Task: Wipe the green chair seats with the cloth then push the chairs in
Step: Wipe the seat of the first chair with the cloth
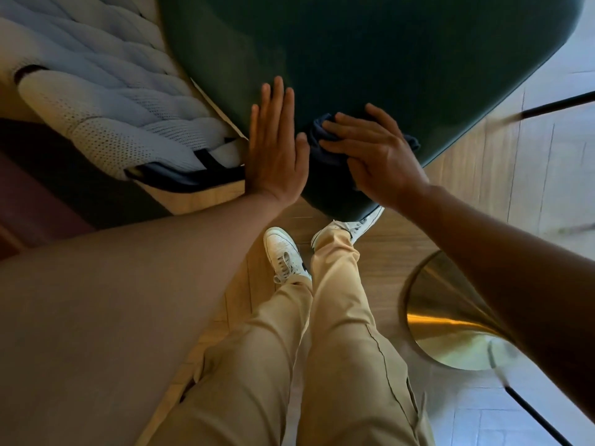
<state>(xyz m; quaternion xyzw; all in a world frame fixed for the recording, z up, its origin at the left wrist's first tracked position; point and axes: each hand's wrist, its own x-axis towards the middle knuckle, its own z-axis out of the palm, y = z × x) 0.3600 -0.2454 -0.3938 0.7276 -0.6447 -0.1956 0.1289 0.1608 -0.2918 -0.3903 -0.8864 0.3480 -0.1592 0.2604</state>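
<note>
**A:** How far along does this look?

**B:** Mid-job, I'd say. The left hand [275, 146] lies flat with straight fingers on the near edge of the dark green upholstered chair [370, 66]. The right hand [373, 152] presses a crumpled dark blue cloth [317, 146] against that same edge, its fingers curled over the fabric and holding it.

**B:** Both palms are on the chair at once, so this could be the last of the wiping or the start of the push. The wide lens bends the green surface so much that I can't say whether it is the seat or the back.

**A:** What's left?

**B:** Any other chairs are out of view, so their state is unknown. This one seems not yet tucked in; the round brass pedestal base [450, 326], perhaps the desk's, stands apart from it.

**A:** Any writing or brands?

**B:** None readable. The white lace-up sneakers [285, 252] show no legible logo.
</note>
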